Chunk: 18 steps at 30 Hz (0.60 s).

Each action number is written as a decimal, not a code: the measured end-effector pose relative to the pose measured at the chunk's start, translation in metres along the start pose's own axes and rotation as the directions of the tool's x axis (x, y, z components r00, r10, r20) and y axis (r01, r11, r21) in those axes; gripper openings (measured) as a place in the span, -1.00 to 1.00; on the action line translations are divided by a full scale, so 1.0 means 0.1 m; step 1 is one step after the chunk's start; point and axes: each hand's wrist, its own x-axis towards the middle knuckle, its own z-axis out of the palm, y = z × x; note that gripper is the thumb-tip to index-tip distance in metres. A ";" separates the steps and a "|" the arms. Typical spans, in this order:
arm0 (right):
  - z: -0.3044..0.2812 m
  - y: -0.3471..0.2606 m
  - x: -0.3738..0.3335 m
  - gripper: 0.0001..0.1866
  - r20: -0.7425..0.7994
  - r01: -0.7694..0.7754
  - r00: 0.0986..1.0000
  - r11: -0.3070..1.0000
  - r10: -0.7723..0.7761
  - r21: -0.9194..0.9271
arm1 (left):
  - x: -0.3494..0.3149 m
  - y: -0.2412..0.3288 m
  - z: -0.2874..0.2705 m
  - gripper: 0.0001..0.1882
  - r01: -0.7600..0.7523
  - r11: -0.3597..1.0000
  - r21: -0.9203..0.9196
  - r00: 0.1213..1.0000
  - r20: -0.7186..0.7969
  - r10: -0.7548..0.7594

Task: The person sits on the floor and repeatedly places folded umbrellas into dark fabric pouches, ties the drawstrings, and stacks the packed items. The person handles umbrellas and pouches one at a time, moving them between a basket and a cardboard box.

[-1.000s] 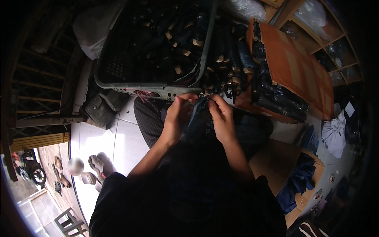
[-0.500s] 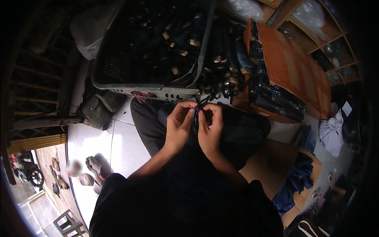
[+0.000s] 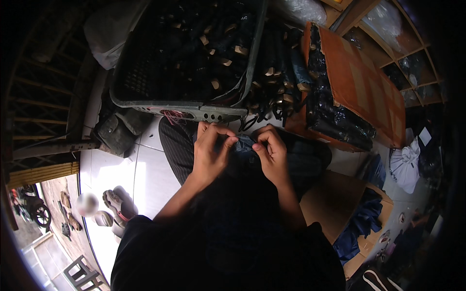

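In front of my lap, a small piece of thin dark blue cloth [image 3: 244, 144] is stretched between my hands. My left hand [image 3: 210, 149] pinches its left edge between thumb and forefinger. On the other edge, my right hand [image 3: 273, 154] has the same kind of pinch, fingers curled. The lower part of the cloth blends into my dark clothes. Just beyond the hands stands a grey-green plastic basket [image 3: 145, 106] of dark bundles with pale wooden ends. More such bundles [image 3: 270, 72] lie to its right, black loops hanging from the near ones.
An orange-brown cardboard box [image 3: 361, 82] with black plastic-wrapped packs stands at the right. Nearer lies an open carton [image 3: 323, 203] with dark blue cloth [image 3: 357, 230]. A dark bag [image 3: 115, 133] and sandals [image 3: 116, 203] are on the left floor. Shelves [image 3: 398, 43] rise at the far right.
My hands have moved apart, the right one further right. Dark cloth now spans the gap between them, where before they were close together at a dark strip.
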 end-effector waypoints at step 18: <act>0.24 -0.06 -0.06 -0.83 -0.258 -0.103 0.958 0.990 0.123 0.091 | -0.01 0.14 0.21 -0.79 0.340 0.829 -0.444 0.907 -0.077 -0.413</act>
